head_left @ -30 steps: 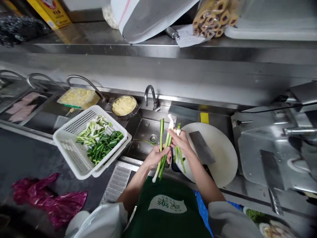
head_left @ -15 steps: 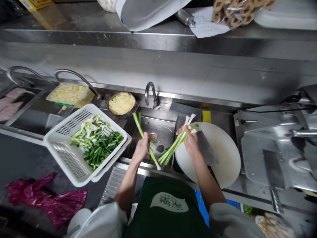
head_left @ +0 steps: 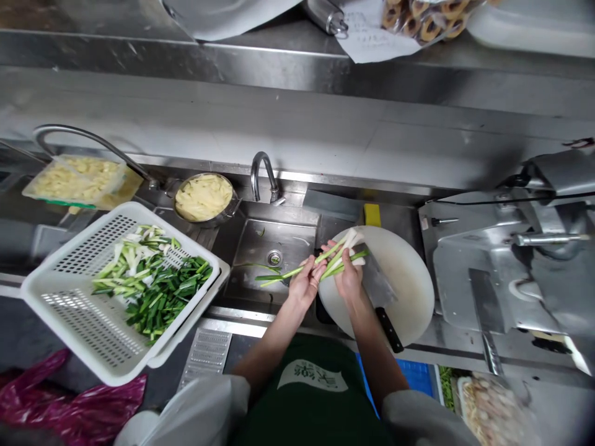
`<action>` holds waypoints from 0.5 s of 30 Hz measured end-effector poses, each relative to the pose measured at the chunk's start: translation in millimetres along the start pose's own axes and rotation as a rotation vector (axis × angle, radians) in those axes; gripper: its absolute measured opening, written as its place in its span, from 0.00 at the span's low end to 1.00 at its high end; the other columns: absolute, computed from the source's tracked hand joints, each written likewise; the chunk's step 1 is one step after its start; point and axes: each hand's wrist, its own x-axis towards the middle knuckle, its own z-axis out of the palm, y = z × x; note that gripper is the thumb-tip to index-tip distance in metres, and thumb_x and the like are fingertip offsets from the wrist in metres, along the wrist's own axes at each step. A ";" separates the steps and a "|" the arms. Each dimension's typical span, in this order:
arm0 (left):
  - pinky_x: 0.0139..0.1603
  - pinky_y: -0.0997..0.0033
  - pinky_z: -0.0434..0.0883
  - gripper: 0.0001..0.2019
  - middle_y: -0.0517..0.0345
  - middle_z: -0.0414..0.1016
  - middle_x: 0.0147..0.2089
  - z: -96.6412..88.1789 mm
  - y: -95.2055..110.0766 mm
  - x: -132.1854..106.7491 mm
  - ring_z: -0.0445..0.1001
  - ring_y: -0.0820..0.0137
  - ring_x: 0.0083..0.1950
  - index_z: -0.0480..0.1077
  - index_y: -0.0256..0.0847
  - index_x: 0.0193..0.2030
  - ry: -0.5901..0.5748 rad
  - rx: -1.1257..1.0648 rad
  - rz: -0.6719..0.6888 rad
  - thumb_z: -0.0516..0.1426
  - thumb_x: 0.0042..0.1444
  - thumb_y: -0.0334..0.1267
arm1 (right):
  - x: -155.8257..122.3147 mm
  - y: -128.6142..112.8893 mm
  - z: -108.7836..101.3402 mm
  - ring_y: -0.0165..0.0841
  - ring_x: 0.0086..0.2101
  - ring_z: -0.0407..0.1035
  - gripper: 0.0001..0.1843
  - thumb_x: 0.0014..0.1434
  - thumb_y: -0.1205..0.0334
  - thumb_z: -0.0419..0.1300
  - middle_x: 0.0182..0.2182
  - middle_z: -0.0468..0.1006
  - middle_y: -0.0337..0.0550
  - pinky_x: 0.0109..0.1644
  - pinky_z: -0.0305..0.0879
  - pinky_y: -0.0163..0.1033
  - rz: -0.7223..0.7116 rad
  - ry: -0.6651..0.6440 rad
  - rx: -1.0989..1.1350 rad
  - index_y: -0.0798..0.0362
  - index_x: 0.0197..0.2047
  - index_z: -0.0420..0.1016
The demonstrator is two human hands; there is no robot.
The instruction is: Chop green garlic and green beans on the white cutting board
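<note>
My left hand [head_left: 304,282] and my right hand [head_left: 348,277] are close together over the right edge of the sink [head_left: 246,248]. A bunch of spring onions [head_left: 354,238] is in my right hand, white ends pointing up toward the board. My left fingers are closed on a spring onion [head_left: 283,277] whose green end reaches left over the sink. Beneath my right forearm, a black-handled cleaver [head_left: 389,329] lies on the round white cutting board [head_left: 416,291]. To the left, cut spring onion pieces [head_left: 158,291] fill part of a white perforated basket [head_left: 69,328].
Behind the sink rises a faucet [head_left: 263,170], with a metal pot of pale cut pieces [head_left: 203,197] beside it. A yellow block [head_left: 372,214] stands behind the board. Another cleaver [head_left: 486,303] rests at right. A metal shelf [head_left: 260,65] crosses above. A purple plastic bag [head_left: 102,402] lies lower left.
My left hand has moved right, bringing its spring onion against the bunch in my right hand. The whole view has shifted, so most things appear further left.
</note>
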 end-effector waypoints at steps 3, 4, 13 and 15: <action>0.32 0.85 0.74 0.11 0.58 0.75 0.26 -18.1 9.0 -8.8 0.76 0.80 0.26 0.74 0.32 0.32 -0.066 0.123 -0.129 0.68 0.59 0.37 | 3.0 0.5 1.9 0.31 0.34 0.74 0.21 0.55 0.43 0.71 0.38 0.79 0.39 0.42 0.74 0.41 -0.058 0.110 0.031 0.48 0.41 0.73; 0.27 0.87 0.71 0.14 0.59 0.74 0.24 -26.9 17.7 -17.3 0.73 0.81 0.23 0.76 0.32 0.33 -0.163 0.220 -0.214 0.68 0.59 0.42 | 5.5 -1.2 1.3 0.29 0.31 0.72 0.20 0.55 0.44 0.71 0.36 0.77 0.37 0.39 0.72 0.38 -0.070 0.123 0.047 0.48 0.39 0.72; 0.34 0.76 0.73 0.19 0.53 0.81 0.34 -38.7 112.1 -59.6 0.77 0.74 0.31 0.80 0.36 0.44 -0.504 0.904 0.250 0.65 0.59 0.53 | 6.4 -8.5 4.9 0.27 0.24 0.67 0.20 0.58 0.41 0.68 0.32 0.76 0.39 0.25 0.64 0.35 0.008 -0.191 -0.185 0.49 0.37 0.71; 0.53 0.68 0.74 0.25 0.50 0.81 0.49 -29.3 94.9 -39.9 0.79 0.65 0.49 0.78 0.38 0.52 -0.539 0.987 0.381 0.71 0.51 0.50 | 1.6 -2.0 15.3 0.28 0.24 0.68 0.21 0.60 0.40 0.66 0.33 0.78 0.40 0.25 0.66 0.35 0.006 -0.206 -0.215 0.49 0.38 0.72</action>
